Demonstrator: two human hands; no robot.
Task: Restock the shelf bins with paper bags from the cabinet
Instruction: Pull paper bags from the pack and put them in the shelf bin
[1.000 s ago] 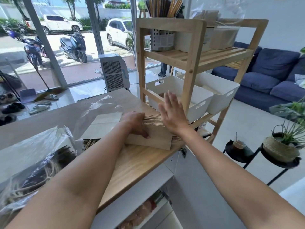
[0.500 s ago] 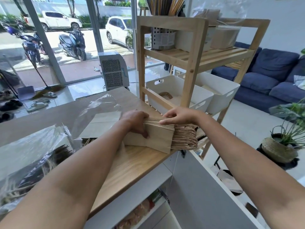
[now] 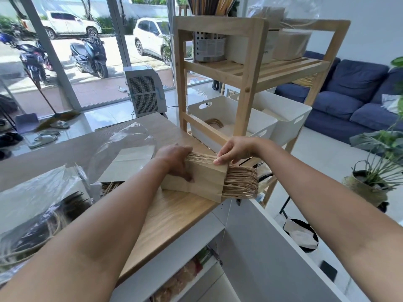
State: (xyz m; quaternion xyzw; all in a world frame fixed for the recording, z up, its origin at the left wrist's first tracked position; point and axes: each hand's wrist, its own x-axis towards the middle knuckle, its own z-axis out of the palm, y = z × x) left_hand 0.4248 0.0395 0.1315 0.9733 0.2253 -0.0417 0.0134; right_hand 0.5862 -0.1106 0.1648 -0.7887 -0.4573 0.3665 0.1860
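A stack of brown paper bags point(image 3: 205, 182) stands on edge at the counter's right corner, its twisted paper handles point(image 3: 241, 182) sticking out past the edge. My left hand point(image 3: 175, 162) grips the stack's left end, thumb on the near face. My right hand point(image 3: 234, 149) pinches the top edges of the bags near the handle end. Just behind stands the wooden shelf point(image 3: 250, 70) with two white bins: the near bin point(image 3: 257, 120) holds a few bags with handles, the far bin point(image 3: 294, 112) holds flat paper.
Opened clear plastic wrap point(image 3: 122, 147) lies on the wooden counter point(image 3: 174, 216) with more bags inside point(image 3: 128, 162). Another plastic pack point(image 3: 37, 205) sits at the left. An open cabinet door point(image 3: 272, 253) hangs below the counter. Potted plant point(image 3: 370, 182) at right.
My right hand has gone from lying flat against the stack's end to pinching the bags' top edges. The handles now show past the counter edge. The left hand has stayed put.
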